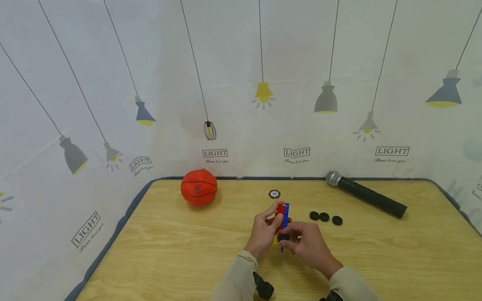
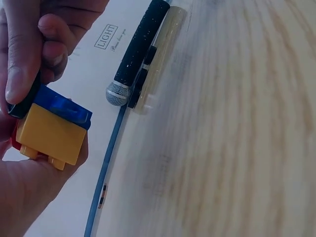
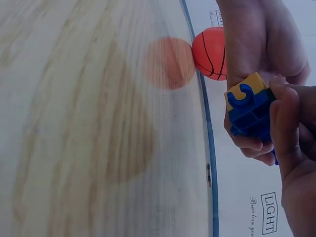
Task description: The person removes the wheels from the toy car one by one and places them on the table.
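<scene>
A toy vehicle of building blocks [image 1: 281,217], red, blue and yellow, is up in front of the person, over the table. The left hand [image 1: 262,233] grips it by the red part, fingers behind and thumb in front. In the left wrist view its yellow block [image 2: 52,131] shows its studs. A blue base with a hook [image 3: 243,95] faces the right wrist camera. The right hand [image 1: 312,245] pinches a black wheel [image 2: 25,101] against the blue base between thumb and fingers; its fingers hide most of the wheel.
Several things lie on the wooden table [image 1: 156,256]: three black wheels [image 1: 324,217] right of the hands, a microphone [image 1: 368,196] beyond them, a poker chip [image 1: 274,193] behind the hands, and a red ball [image 1: 199,187] at the back left. Printed white curtain surrounds the table.
</scene>
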Tool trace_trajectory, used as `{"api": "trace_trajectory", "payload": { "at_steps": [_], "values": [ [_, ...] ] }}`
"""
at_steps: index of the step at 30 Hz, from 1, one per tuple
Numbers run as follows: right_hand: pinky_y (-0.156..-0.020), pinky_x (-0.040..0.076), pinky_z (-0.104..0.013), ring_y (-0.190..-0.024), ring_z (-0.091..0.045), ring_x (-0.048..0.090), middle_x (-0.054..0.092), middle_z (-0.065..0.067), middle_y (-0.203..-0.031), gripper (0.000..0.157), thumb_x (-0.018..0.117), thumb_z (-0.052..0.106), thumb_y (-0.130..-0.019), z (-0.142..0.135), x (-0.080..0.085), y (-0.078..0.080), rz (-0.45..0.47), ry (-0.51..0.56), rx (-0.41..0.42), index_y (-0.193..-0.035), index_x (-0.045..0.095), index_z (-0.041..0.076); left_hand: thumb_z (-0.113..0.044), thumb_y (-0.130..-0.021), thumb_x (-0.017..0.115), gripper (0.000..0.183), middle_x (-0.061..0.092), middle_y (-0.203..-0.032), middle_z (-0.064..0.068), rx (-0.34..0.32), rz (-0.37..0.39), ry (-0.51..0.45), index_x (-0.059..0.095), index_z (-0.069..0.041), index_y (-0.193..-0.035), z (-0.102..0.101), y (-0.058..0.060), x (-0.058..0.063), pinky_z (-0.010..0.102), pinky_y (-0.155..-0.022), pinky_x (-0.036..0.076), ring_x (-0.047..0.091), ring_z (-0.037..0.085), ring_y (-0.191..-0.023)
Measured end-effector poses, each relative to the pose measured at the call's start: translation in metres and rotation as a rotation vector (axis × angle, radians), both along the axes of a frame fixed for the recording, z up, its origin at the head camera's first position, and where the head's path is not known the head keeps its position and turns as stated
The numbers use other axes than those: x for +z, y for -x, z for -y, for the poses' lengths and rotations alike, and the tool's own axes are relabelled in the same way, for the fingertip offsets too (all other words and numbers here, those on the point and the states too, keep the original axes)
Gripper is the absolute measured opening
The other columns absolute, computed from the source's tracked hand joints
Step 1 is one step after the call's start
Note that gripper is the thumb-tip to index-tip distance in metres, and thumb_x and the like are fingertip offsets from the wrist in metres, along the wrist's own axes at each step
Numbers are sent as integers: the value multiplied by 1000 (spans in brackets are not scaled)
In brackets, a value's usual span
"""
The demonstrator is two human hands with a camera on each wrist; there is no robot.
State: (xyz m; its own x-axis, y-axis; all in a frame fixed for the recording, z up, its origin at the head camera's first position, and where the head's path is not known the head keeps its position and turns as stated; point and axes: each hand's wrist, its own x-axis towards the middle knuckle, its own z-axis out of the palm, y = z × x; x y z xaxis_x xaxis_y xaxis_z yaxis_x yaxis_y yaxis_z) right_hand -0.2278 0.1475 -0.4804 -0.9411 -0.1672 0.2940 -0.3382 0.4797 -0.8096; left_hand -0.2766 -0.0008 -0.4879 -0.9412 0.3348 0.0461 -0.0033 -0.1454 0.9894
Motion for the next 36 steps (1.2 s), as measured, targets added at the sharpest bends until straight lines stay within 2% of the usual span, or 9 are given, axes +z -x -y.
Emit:
{"api": "trace_trajectory", "payload": {
  "at_steps": [3,7,9,11,16,18,24,30,36],
  "values": [
    [-56,51,-20,-56,-1,54,69,-2,-72,17,82,-2,-77,3,0,-2,-70,-21,3,-92,75,4,-14,-106,48,42,57,-142,24,-3,-18,0,52,-20,-147,1,0,-1,33,-100,56,69,24,-113],
    [-55,48,-17,-60,2,49,67,-1,-74,16,82,-5,-76,3,2,-2,-240,-140,69,-86,75,4,-14,-106,47,41,59,-139,26,36,-29,55,53,-19,-147,3,1,0,32,-97,56,68,24,-112],
    [-54,48,-16,-60,3,51,66,0,-75,15,82,-4,-77,1,6,-1,-265,-158,98,-87,76,5,-13,-106,47,42,58,-141,24,49,-43,88,52,-19,-147,4,1,2,34,-98,56,67,26,-114],
    [-54,51,-17,-59,3,54,68,-1,-79,16,81,-2,-79,-4,12,0,-247,-136,110,-92,77,5,-15,-106,47,42,57,-144,21,46,-53,100,52,-22,-147,3,3,8,37,-100,56,66,28,-117],
    [-58,57,-22,-60,-3,66,74,-7,-92,20,75,4,-88,-16,25,4,-117,-3,107,-107,75,8,-17,-106,49,43,52,-149,17,28,-76,73,50,-22,-149,2,6,17,42,-105,52,64,31,-121],
    [-61,59,-23,-63,-7,67,74,-10,-95,21,72,6,-91,-20,25,5,-58,34,113,-112,74,9,-16,-106,48,44,51,-150,19,33,-57,59,47,-20,-150,4,6,15,44,-106,51,64,32,-121],
    [-66,59,-24,-71,-16,69,75,-15,-102,25,66,7,-95,-33,21,8,79,89,82,-120,71,8,-16,-107,46,44,50,-151,19,28,21,29,48,-26,-149,7,5,7,43,-99,56,66,29,-117],
    [-62,58,-26,-72,-22,68,73,-18,-100,27,64,7,-97,-49,18,12,112,58,25,-123,69,8,-15,-107,46,43,57,-137,31,15,73,-11,50,-25,-148,6,5,5,40,-93,59,68,36,-109],
    [-59,58,-32,-69,-27,69,71,-22,-97,26,67,6,-95,-66,15,17,74,63,1,-121,68,7,-15,-106,48,47,58,-134,32,7,125,-38,45,-26,-152,7,4,7,42,-96,58,68,33,-107]
  ]
}}
